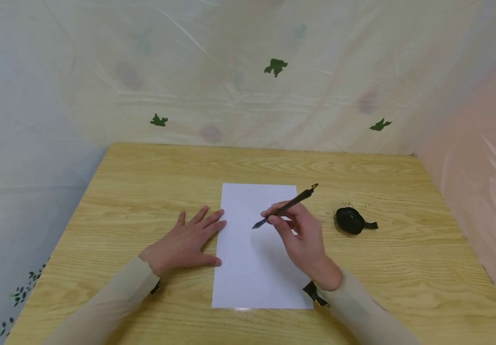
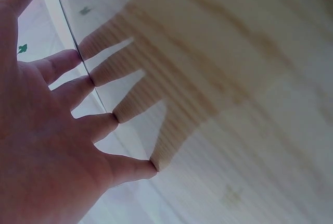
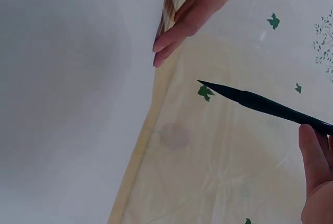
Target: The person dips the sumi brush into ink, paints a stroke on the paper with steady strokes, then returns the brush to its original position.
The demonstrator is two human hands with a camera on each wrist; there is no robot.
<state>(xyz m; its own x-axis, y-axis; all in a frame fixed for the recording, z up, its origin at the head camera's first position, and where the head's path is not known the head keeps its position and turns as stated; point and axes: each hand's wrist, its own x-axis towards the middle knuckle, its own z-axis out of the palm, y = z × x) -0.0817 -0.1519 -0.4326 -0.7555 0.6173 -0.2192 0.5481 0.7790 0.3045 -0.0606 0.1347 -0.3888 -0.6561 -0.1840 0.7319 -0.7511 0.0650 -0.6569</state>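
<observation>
A white sheet of paper (image 1: 248,278) lies upright on the wooden table. My left hand (image 1: 185,245) rests flat with fingers spread, its fingertips and thumb at the paper's left edge. In the left wrist view the fingers (image 2: 132,169) touch the glossy tabletop, which mirrors them. My right hand (image 1: 306,242) pinches a dark calligraphy brush (image 1: 299,197) with a hanging loop at its end. The brush slants down to the left over the paper. In the right wrist view the pointed tip of the brush (image 3: 260,103) is apart from the paper (image 3: 62,99).
A shiny black rounded object (image 1: 350,221) with a short tab sits right of the paper, with small dark marks on the table beside it. Pale sheeting (image 1: 213,86) with green bird shapes hangs behind the wooden table (image 1: 136,177) and at both sides.
</observation>
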